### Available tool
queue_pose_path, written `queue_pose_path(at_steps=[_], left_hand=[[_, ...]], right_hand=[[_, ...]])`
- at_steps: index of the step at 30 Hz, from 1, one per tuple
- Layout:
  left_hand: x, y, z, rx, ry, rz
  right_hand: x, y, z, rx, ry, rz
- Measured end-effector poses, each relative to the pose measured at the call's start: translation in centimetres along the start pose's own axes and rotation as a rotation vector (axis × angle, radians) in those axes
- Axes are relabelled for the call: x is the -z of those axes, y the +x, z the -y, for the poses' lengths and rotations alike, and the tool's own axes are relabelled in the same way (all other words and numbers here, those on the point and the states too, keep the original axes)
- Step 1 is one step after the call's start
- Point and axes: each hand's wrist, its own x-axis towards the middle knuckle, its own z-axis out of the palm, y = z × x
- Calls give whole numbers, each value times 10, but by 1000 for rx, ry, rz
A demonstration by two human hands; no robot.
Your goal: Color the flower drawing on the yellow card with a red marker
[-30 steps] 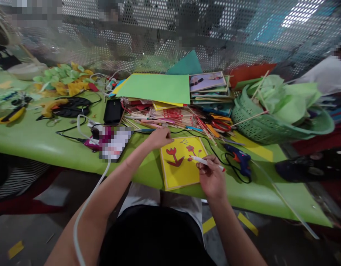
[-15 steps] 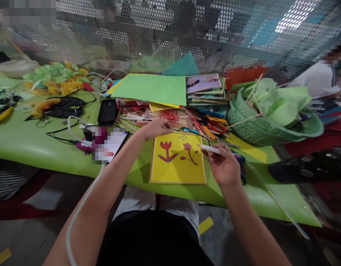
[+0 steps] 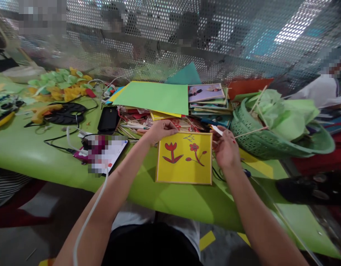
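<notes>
A yellow picture card with a thin light border stands in front of me, showing a red tulip, a red flower on a stem and a small grey twig shape. Its upper edge looks raised toward me. At the top left edge, my left hand is closed, fingers pinching the border. A white pen with a narrow tip sits in my right hand, whose fingers are closed around it, just beside the card's upper right corner. Part of the pen is hidden by the fingers.
Behind the card lie thin sticks and scissors, a green sheet and stacked pictures. A green basket holds crumpled paper. On the left are a phone, a purple power strip, cables and a yellow glue gun.
My left hand has taken hold of the card's top edge, and the card is tilted up. My right hand has moved up and away from the drawing with the pen.
</notes>
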Motion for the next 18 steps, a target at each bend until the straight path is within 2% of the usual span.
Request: queue_pose_path(at_steps=[4,9,14,18], left_hand=[[-5,-1,9,28,-180,-60],[-12,-9,18,87,-446,-67],[-27,-19,27,231,-638,39],[-37,-24,32,338,-695,112]], right_hand=[[-9,-8,-4,15,1,1],[-2,-14,-4,107,29,-57],[9,-18,2,164,12,-142],[8,-23,9,189,-1,-185]])
